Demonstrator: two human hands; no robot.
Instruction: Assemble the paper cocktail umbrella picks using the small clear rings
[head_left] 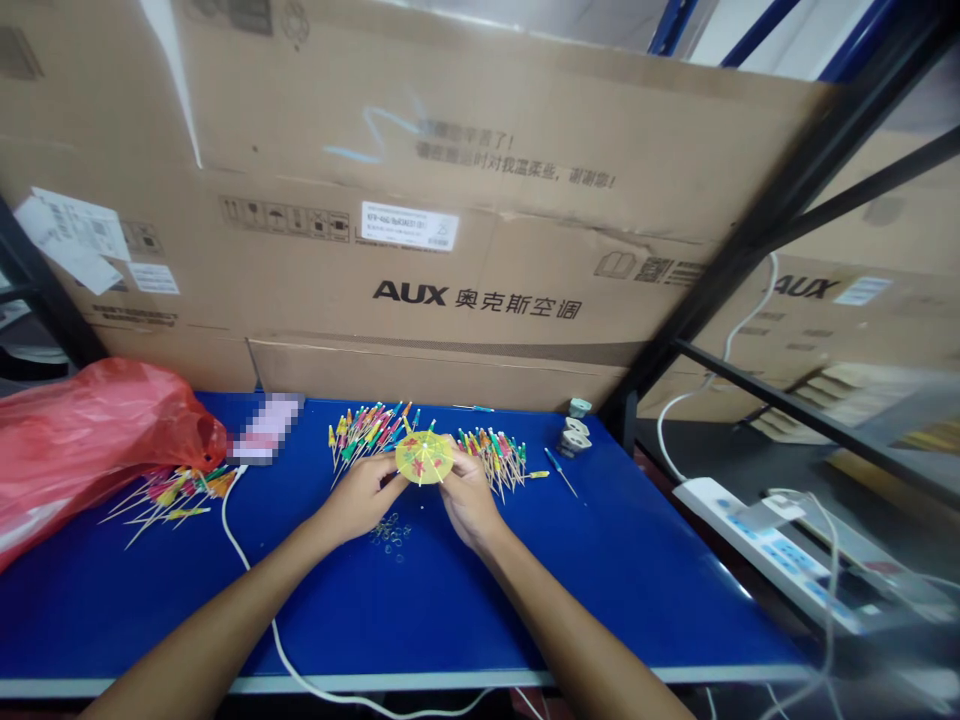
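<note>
A yellow cocktail umbrella [424,458] with a red and green print is spread open between my two hands, its top facing me. My left hand [364,497] is closed at its left edge, and my right hand [469,492] is closed at its right edge. The umbrella hides some of the fingertips, and its stick is out of sight. Behind my left hand lies a pile of folded cocktail umbrellas [367,430]. Another pile of folded umbrellas [491,455] lies just beyond my right hand. Several small clear rings [390,535] are scattered below my left hand.
A red plastic bag [112,420] sits at the left, with loose umbrellas [176,495] beside it. A phone [268,428] has a white cable [247,560] running across the blue table [637,600]. Cardboard [480,230] stands behind. At right is a power strip [765,550].
</note>
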